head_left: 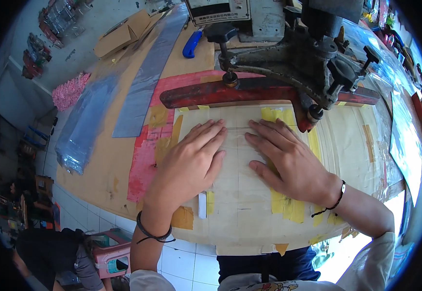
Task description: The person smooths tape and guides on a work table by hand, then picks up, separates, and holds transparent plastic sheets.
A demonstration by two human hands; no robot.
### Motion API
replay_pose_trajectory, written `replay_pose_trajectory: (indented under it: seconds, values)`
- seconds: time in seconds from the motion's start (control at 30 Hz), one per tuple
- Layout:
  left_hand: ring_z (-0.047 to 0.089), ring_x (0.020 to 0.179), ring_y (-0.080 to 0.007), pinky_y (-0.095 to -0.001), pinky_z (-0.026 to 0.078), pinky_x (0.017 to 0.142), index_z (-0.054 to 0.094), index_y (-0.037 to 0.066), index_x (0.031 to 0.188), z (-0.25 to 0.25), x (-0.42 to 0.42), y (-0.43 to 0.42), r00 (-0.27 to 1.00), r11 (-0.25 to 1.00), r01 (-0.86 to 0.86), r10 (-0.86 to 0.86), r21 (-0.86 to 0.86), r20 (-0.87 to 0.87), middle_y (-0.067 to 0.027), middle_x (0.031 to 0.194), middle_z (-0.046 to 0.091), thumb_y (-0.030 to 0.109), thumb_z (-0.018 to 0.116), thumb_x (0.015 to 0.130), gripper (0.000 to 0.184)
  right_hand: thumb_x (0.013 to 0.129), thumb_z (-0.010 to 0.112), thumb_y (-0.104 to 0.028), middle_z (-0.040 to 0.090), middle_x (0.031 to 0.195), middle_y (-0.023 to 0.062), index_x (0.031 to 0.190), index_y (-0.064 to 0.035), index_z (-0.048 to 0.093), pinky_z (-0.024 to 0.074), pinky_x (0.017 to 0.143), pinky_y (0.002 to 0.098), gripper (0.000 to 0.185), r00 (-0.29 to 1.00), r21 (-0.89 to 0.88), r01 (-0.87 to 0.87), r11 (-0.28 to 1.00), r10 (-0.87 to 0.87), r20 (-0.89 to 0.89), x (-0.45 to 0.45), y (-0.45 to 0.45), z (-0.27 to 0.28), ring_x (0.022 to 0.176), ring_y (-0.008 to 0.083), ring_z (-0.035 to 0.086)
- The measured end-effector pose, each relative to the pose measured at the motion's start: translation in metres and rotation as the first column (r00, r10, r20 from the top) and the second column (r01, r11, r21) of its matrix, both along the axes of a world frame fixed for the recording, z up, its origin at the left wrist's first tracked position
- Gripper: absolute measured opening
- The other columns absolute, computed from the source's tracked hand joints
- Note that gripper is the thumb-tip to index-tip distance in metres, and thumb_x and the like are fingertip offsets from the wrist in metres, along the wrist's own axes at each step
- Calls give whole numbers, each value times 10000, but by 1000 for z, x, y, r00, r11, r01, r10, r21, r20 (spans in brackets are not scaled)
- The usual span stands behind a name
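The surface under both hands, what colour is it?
The surface is pale cream, with yellow tape patches, best seen in the head view.

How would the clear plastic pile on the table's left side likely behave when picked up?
The clear plastic pile would probably sag, since its sheets look thin and wrinkled. Its glossy shine suggests slippery layers, which might slide apart.

Machine and its front label, as seen from where I stood. The label carried a line of Chinese characters above a line in Latin capitals, which ended "INDUSTRIAL CO., LTD."; the words before it were too small to read surely. Small marks beside the dark window were illegible.
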State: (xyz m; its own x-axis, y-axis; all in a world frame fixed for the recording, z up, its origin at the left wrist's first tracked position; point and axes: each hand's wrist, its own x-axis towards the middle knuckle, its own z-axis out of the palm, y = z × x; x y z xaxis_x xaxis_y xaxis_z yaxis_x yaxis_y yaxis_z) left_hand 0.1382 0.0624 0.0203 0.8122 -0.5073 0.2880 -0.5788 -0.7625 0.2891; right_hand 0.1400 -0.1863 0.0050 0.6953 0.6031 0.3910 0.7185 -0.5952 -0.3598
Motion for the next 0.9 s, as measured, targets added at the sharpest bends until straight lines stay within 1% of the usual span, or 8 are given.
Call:
replay_pose_trajectory:
  seconds: [0.07, 0.4, 0.67, 0.9]
  values:
    - [555, 1371, -372, -439, 478, 1127, 662, -62, 1305, 1, 0, 0, 1000, 1000, 8, -8, -3, 2, -204, 1434, 619, 87, 651, 953, 382, 970, 682, -244, 576, 1439, 241, 1326, 42, 629, 344, 1225, 519, 460, 1000, -6, -5, 1000, 4, -15, -1, 0, 1, 1384, 398, 510]
    - [565, 1364, -352, -442, 492, 1114, 672, -52, 1288, -1, -1, 2, 999, 1000, 16, -17, 9, 33, -181, 1430, 626, 97, 661, 948, 371, 958, 695, -228, 586, 1432, 229, 1321, 41, 638, 357, 1215, 511, 455, 1000, -4, -9, 1000, 9, -17, -1, 0, 3, 1365, 393, 527]
    - [569, 1353, -365, -444, 486, 1117, 667, -59, 1289, -1, -1, 1, 999, 1000, 23, -23, -10, 22, -193, 1422, 628, 97, 661, 948, 375, 960, 697, -228, 594, 1428, 227, 1318, 38, 643, 368, 1208, 510, 449, 1000, -1, -12, 1000, 12, -3, 0, 0, 1, 1358, 390, 534]
    - [574, 1343, -374, -445, 480, 1122, 679, -64, 1265, -3, 0, 2, 997, 998, 54, -53, -24, 52, -202, 1392, 645, 102, 680, 936, 369, 958, 699, -221, 621, 1396, 210, 1286, 30, 672, 403, 1181, 474, 414, 1000, 4, 3, 1000, -3, 3, -1, -2, 2, 1341, 377, 547]
